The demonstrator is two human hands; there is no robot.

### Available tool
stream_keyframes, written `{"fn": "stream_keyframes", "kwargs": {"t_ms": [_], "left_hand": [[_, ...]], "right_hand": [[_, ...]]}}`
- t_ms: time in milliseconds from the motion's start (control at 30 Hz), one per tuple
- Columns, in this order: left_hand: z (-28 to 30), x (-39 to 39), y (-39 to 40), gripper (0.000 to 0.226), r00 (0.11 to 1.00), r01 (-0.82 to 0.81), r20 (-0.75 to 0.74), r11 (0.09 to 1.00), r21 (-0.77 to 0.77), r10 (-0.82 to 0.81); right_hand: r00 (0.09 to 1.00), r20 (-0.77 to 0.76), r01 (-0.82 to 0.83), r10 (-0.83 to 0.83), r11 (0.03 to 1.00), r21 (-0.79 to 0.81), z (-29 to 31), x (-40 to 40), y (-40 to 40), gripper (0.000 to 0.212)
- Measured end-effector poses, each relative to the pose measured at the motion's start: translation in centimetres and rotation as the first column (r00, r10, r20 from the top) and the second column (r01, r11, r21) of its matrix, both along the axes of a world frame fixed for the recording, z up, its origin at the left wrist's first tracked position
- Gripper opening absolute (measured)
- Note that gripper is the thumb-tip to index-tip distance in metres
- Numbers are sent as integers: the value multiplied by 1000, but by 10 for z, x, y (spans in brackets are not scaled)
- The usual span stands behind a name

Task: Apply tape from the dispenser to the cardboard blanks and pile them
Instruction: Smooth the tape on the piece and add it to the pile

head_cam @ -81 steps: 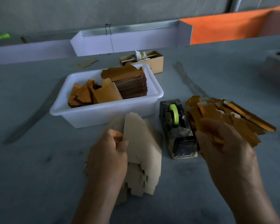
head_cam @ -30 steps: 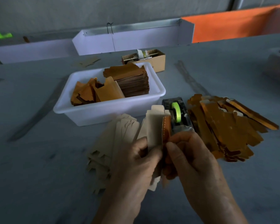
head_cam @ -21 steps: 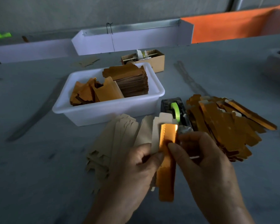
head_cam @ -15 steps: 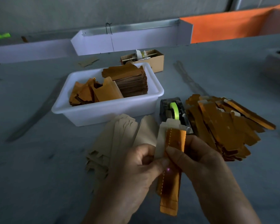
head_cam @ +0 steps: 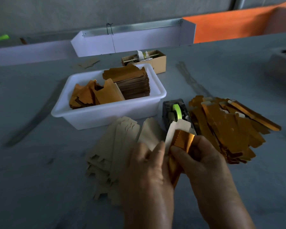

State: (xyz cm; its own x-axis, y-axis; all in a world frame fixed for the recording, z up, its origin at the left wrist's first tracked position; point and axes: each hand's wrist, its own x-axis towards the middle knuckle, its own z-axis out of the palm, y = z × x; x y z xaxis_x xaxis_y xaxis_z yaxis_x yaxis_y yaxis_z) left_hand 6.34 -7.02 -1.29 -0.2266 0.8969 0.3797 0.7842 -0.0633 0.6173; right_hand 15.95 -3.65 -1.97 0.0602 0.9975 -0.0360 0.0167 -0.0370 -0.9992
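My left hand and my right hand both hold one folded cardboard blank, gold foil on one face and pale brown on the other. Each grip is clamped on it, thumbs pressed on the gold side, just in front of the dark tape dispenser with its bright green roll. To the left, a fanned pile of pale brown cardboard blanks lies on the grey worktop. To the right, beside the dispenser, lies a loose heap of gold blanks. Beyond my hands, a white plastic tub holds more gold and brown blanks. A small brown cardboard box stands behind it.
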Motion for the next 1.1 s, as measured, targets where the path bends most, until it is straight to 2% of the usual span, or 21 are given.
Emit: {"fn": "stream_keyframes", "kwargs": {"t_ms": [33, 100, 133, 200, 333, 400, 467, 500, 533, 567, 600, 633, 667, 700, 733, 767, 867, 900, 967, 1033, 1100], "left_hand": [[1, 4, -2, 41, 992, 23, -127, 1000, -20, -26], [0, 12, -5, 62, 962, -10, -273, 999, -38, -1], [0, 15, -5, 65, 943, -26, -332, 999, -47, 9], [5, 18, -6, 55, 905, -42, -426, 994, -98, -4], [2, 18, -7, 55, 906, -12, -422, 997, -79, -23], [-3, 14, -8, 55, 912, 12, -409, 1000, -19, -19], [-4, 10, -7, 51, 971, 33, -237, 999, -24, -38], [-4, 7, -7, 44, 999, 11, -44, 999, -39, -13], [-3, 4, -4, 35, 976, -10, 214, 997, -75, 26], [-3, 0, -1, 27, 870, 18, 491, 991, -134, 51], [0, -4, 0, 21, 683, 94, 726, 976, -198, 81], [2, -8, 3, 15, 527, 189, 844, 954, -234, 102], [5, -13, 5, 8, 424, 264, 897, 930, -255, 125], [7, -17, 6, 15, 360, 311, 922, 913, -263, 143], [10, -20, 7, 23, 299, 339, 941, 905, -257, 155], [11, -21, 7, 24, 283, 348, 946, 902, -256, 159], [19, -21, 7, 14, 415, 312, 902, 913, -265, 120], [18, -22, 9, 14, 428, 267, 897, 931, -247, 115], [16, -26, 13, 13, 419, 158, 897, 961, -225, 141], [13, -30, 18, 1, 443, 65, 881, 975, -214, 164], [9, -30, 20, 10, 455, 14, 873, 979, -202, 174]], "right_hand": [[1000, 1, 4, -4, 1000, 5, 0, 0, 0, 9], [1000, 4, 0, 0, 1000, 5, 0, -1, -1, 7], [1000, 2, -5, 5, 1000, -3, 0, 0, -1, 8], [1000, 10, -20, 21, 1000, -22, 0, 1, -1, 7], [997, -70, -28, 25, 999, -46, 2, 1, -1, 25], [999, 31, -18, 19, 999, -30, 3, 0, -1, 36], [995, 101, 21, -21, 1000, 7, 5, 1, 1, 28], [995, 91, 27, -29, 999, 20, 6, 1, 2, 24], [997, 73, 30, -31, 999, 27, 7, 2, 3, 23], [998, 56, 25, -27, 999, 34, 8, 2, 3, 24], [999, 40, 17, -19, 999, 43, 9, 3, 3, 24], [1000, 19, 5, -6, 999, 43, 10, 3, 3, 24], [1000, -11, -11, 12, 999, 34, 11, 4, 3, 23], [999, -40, -32, 32, 999, 15, 11, 6, 3, 24], [997, -58, -57, 57, 998, -4, 12, 8, 3, 24], [995, -60, -87, 86, 996, -18, 13, 10, 3, 24], [986, 0, -169, 169, 985, -24, 18, 17, 6, 35], [986, 27, -162, 162, 987, -5, 19, 20, 9, 38], [989, 144, -39, 28, 996, 74, 17, 28, 16, 29], [943, 304, 85, -137, 980, 179, 13, 40, 24, 8], [899, 394, 114, -192, 970, 215, 8, 48, 30, 9]]}}
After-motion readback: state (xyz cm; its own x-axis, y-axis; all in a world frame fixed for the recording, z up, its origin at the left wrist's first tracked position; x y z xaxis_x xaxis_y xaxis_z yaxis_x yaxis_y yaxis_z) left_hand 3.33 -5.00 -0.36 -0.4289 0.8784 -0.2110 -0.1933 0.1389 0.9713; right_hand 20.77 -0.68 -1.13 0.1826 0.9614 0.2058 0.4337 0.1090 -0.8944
